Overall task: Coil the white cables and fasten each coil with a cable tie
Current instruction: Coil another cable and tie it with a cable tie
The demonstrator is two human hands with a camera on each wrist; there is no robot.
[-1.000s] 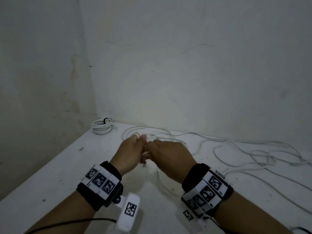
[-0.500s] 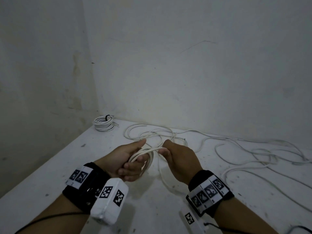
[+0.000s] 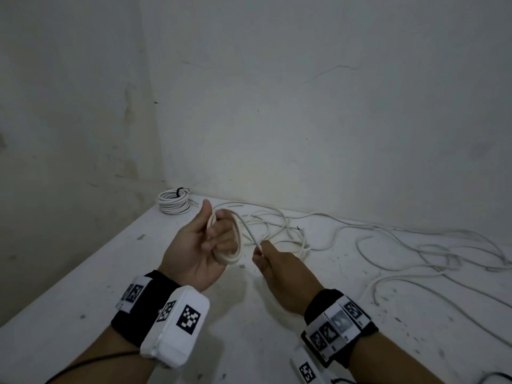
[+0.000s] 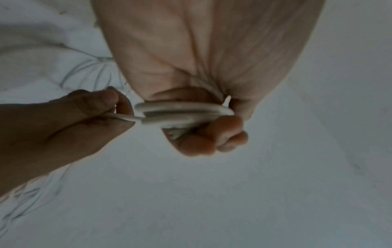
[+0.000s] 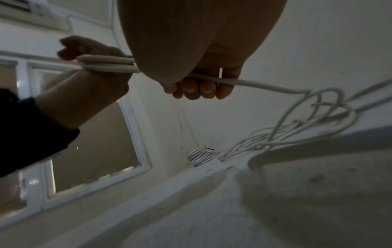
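Since half a second ago I am seeing my hands drawing apart: the left hand (image 3: 198, 249) has turned palm-up and risen, and the right hand (image 3: 279, 268) has pulled back toward me. The left fingers are curling round a small coil (image 3: 234, 245) of white cable, thumb upright beside it. The right fingers (image 5: 203, 87) are curling round the strand (image 3: 250, 235) running out of that coil, gripping it just beside the loops. The remaining loose cables (image 3: 388, 242) are lying tangled across the table (image 3: 83, 295). A finished coil (image 3: 174, 202), bound with a black tie (image 3: 180, 190), is sitting in the far corner.
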